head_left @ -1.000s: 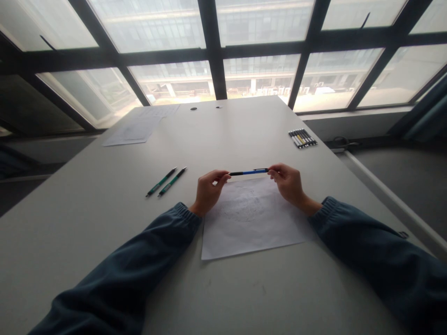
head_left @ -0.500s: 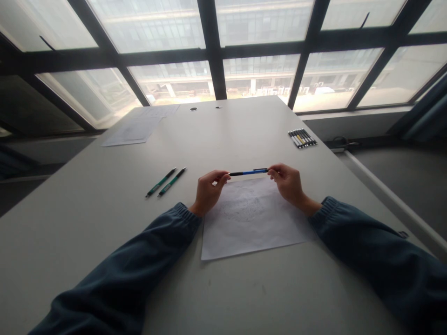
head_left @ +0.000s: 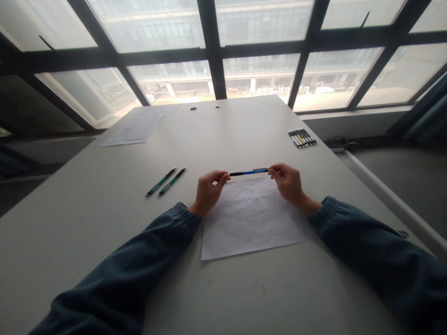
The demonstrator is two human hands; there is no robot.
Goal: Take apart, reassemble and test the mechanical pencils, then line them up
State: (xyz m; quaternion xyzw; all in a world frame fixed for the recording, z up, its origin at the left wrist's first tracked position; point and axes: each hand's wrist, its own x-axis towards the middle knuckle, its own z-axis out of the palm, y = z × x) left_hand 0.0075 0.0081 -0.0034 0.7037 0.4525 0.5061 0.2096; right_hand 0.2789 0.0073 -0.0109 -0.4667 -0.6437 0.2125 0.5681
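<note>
A blue pen (head_left: 248,172) with a black grip and a clip is held level between my two hands. My left hand (head_left: 208,190) pinches its tip end, and my right hand (head_left: 287,184) pinches the clip end. Under and in front of the pen lies a white sheet of paper (head_left: 254,237) with faint, sketchy marks on it. To the left of my left hand, two green pens (head_left: 166,182) with black ends rest side by side, slanted on the table.
The white table (head_left: 87,223) reaches to a dark-framed window. Several black, white and yellow pens (head_left: 302,138) lie in a row near its right edge. More paper sheets (head_left: 134,128) are at the far left. A dark round disc (head_left: 193,109) sits near the back edge.
</note>
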